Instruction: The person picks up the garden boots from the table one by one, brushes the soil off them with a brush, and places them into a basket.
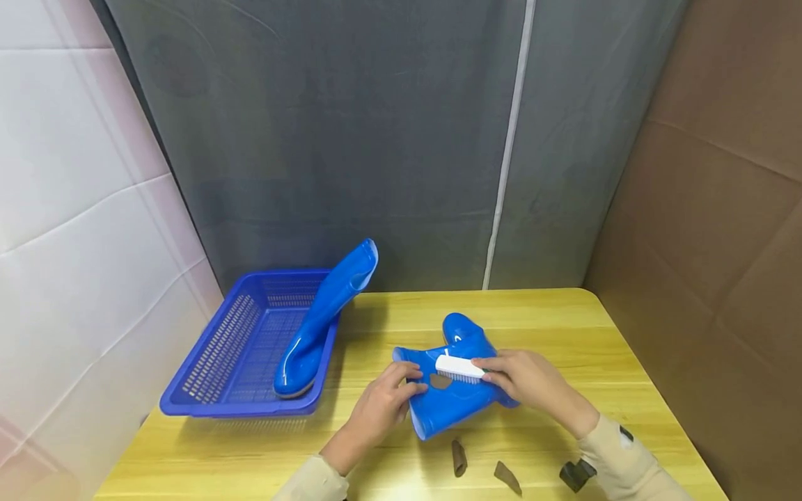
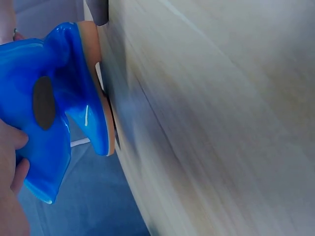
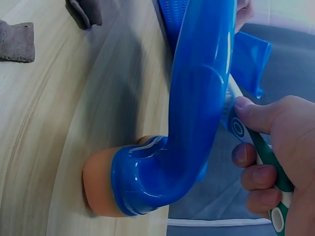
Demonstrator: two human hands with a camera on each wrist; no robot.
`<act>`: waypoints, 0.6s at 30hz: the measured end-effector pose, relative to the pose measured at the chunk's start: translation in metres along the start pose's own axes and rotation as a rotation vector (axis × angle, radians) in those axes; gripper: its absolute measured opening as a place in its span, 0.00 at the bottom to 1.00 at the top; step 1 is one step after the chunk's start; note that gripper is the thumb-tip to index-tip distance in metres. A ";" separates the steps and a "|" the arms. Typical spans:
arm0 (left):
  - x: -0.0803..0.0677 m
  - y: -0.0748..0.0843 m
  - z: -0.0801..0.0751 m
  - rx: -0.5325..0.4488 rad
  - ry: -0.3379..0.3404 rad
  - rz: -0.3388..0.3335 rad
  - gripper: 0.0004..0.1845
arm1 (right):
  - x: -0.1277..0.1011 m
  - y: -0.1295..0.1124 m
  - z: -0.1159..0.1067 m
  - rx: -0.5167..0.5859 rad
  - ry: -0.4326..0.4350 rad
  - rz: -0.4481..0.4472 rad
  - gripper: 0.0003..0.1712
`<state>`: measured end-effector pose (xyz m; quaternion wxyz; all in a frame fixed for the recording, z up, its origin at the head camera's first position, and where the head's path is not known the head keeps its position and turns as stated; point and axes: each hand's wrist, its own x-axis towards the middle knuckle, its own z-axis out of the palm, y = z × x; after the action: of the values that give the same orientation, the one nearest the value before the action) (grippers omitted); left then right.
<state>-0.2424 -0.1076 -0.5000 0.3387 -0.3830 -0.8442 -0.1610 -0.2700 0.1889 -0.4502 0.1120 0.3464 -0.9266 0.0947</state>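
Left of the held boot (image 1: 454, 410): basket (image 1: 244, 410), with second boot (image 1: 321, 309) leaned in it; at the held boot's opening, left hand (image 1: 385, 400), fingers curled on the shaft, which is tilted leftward, sole toward the tabletop (image 1: 564, 320). On the held boot's shaft: brown patch (image 1: 441, 380), with white-headed brush (image 1: 460, 366) just beside it, its handle gripped between thumb and fingers of right hand (image 1: 532, 379). For good brushing, the shaft should be held taut and the bristles drawn flat over the patch, clear of the left fingertips.
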 end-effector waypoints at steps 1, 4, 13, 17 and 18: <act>0.000 0.000 0.000 -0.001 -0.001 0.000 0.17 | 0.000 0.000 -0.001 0.006 -0.005 0.003 0.18; -0.001 0.002 0.000 0.000 -0.007 -0.003 0.16 | -0.001 -0.002 -0.005 0.039 -0.028 0.010 0.17; -0.004 0.004 -0.001 0.009 -0.027 -0.014 0.16 | -0.003 -0.006 -0.011 0.112 -0.105 0.009 0.16; -0.006 0.005 -0.001 0.013 -0.030 -0.013 0.16 | -0.005 -0.004 -0.013 0.143 -0.122 -0.009 0.16; -0.006 0.006 -0.001 0.015 -0.032 -0.011 0.15 | -0.005 -0.003 -0.014 0.152 -0.126 -0.016 0.16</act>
<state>-0.2344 -0.1078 -0.5036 0.3272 -0.3785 -0.8527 -0.1502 -0.2619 0.1931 -0.4383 0.0276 0.3666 -0.9191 0.1418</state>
